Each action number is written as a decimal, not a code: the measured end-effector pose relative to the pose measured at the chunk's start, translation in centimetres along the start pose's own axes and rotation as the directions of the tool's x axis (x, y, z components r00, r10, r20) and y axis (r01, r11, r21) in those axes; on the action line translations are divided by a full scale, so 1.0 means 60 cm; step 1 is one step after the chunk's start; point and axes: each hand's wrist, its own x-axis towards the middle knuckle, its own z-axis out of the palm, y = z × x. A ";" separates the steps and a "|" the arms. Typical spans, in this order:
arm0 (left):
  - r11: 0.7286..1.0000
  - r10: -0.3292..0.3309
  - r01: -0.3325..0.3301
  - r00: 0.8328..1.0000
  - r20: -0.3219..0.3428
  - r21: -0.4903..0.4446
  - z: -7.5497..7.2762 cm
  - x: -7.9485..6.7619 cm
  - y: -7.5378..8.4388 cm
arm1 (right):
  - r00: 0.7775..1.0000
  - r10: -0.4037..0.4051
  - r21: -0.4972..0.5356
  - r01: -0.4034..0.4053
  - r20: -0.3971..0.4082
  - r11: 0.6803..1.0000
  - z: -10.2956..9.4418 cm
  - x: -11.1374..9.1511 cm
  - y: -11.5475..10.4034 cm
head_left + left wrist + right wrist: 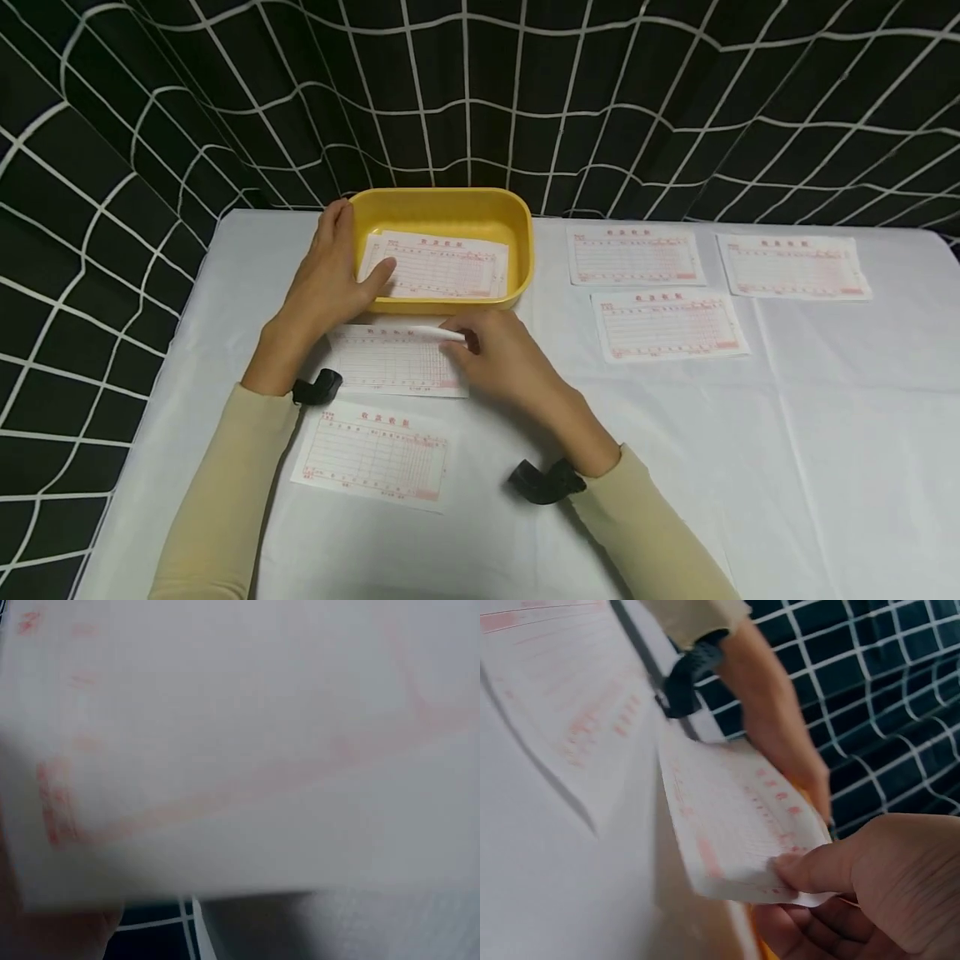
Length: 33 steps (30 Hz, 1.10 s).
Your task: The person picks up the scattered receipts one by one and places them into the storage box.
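Paper slip (397, 364) curled near the tray (442, 210).
Right hand (501, 352) pinched its edge; left hand (327, 273), straight-fingered, touched the tray; uneven grip risked creasing.

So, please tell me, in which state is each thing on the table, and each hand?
Yellow tray: upright, uncovered
Receipt forms inside the tray: overlapping, printed side up
Held receipt form: pinched near a corner, slightly bent
Front receipt form: lying printed side up
Three receipt forms at right: lying printed side up
White tablecloth: spread, lightly creased
Left hand: at the tray's left side, thumb reaching inside
Right hand: pinching the held form
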 end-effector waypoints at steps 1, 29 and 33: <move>1.000 -0.001 0.001 1.000 0.000 -0.001 0.001 0.000 -0.001 | 1.000 -0.002 0.007 0.002 0.000 1.000 -0.005 -0.001 0.001; 1.000 0.015 -0.015 1.000 -0.016 -0.016 0.004 0.003 -0.003 | 0.950 0.114 0.237 -0.045 -0.290 0.971 -0.142 -0.025 0.023; 1.000 0.023 -0.023 1.000 -0.014 0.005 0.001 0.004 -0.006 | 0.925 0.119 0.254 -0.025 -0.361 0.967 -0.155 0.001 0.021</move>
